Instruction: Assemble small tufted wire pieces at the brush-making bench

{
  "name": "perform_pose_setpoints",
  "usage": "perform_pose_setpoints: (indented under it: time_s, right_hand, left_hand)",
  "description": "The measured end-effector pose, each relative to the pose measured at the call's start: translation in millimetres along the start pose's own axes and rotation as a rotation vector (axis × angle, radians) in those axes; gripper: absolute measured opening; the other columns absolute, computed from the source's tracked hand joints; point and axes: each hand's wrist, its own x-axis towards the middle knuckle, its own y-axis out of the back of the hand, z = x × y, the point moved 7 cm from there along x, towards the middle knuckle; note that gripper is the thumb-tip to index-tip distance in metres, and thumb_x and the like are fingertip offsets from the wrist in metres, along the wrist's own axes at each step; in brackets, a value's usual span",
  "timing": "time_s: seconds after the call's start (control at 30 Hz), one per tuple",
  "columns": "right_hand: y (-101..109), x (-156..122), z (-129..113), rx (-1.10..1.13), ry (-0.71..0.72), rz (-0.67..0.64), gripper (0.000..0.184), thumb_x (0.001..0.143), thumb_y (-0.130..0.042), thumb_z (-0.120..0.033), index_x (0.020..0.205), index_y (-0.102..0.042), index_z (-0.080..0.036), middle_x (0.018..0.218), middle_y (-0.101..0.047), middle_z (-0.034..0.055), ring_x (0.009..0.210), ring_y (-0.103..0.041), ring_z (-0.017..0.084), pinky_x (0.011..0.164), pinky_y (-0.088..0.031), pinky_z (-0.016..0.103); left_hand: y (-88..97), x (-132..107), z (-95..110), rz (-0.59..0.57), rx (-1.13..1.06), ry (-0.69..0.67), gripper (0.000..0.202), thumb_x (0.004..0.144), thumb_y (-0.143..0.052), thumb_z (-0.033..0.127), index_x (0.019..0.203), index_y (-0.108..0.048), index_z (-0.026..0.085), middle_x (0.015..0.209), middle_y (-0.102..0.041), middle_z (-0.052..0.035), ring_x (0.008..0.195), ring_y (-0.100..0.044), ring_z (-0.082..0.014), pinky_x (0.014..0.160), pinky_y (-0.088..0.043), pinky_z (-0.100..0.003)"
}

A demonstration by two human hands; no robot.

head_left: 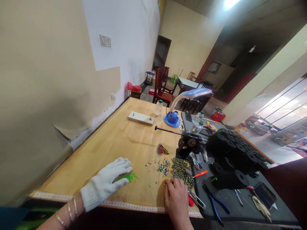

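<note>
My left hand (107, 180), in a white knit glove, lies flat on the wooden table (115, 137), its fingertips touching a small heap of green strands (130, 176). My right hand (176, 195) is bare and rests near the front edge, fingers curled down at the edge of a pile of small dark and yellow pieces (181, 171). Whether its fingertips pinch a piece is hidden. Scattered coloured beads (163, 166) lie between the hands. A measuring tape (134, 207) runs along the table's front edge.
A black mat (240, 207) on the right carries blue-handled pliers (216, 203), black spools (236, 156) and small tools. A black hand press (187, 145), a blue desk lamp (172, 118), a wooden jig (141, 118) and a plastic bottle (158, 108) stand farther back. The wall runs along the left.
</note>
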Motion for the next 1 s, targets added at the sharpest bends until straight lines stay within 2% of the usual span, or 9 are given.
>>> perform_pose_setpoints:
  time_s: [0.6,0.83,1.0]
  right_hand:
    - [-1.3,-3.1,17.7,-0.002,0.008,0.035,0.021,0.09,-0.05,-0.011,0.104,-0.064,-0.017,0.088,-0.061,0.007,0.083,-0.049,0.024,0.071,-0.031,0.036]
    - [-3.9,-2.6,14.8,-0.015,-0.001,0.001,0.021,0.089,-0.051,-0.011,0.101,-0.066,-0.018,0.086,-0.061,0.0073,0.082,-0.05,0.025,0.07,-0.032,0.037]
    - [-8.9,-4.0,13.3,0.07,-0.029,0.001,0.022,0.09,-0.049,-0.012,0.103,-0.066,-0.018,0.085,-0.06,0.0072,0.081,-0.05,0.025,0.071,-0.035,0.037]
  left_hand:
    - [1.2,1.3,0.2,0.011,-0.028,0.009,0.042,0.084,-0.065,0.045,0.123,-0.064,0.031,0.132,-0.061,-0.0011,0.126,-0.054,-0.0238,0.114,-0.036,-0.042]
    - [-1.8,0.2,-2.4,0.007,-0.045,0.014,0.043,0.083,-0.065,0.044,0.124,-0.063,0.032,0.134,-0.06,-0.001,0.127,-0.052,-0.0242,0.114,-0.035,-0.043]
    - [-1.2,-0.5,-3.1,0.031,-0.062,0.023,0.042,0.083,-0.066,0.043,0.123,-0.063,0.033,0.133,-0.061,0.0,0.127,-0.052,-0.0233,0.115,-0.033,-0.041]
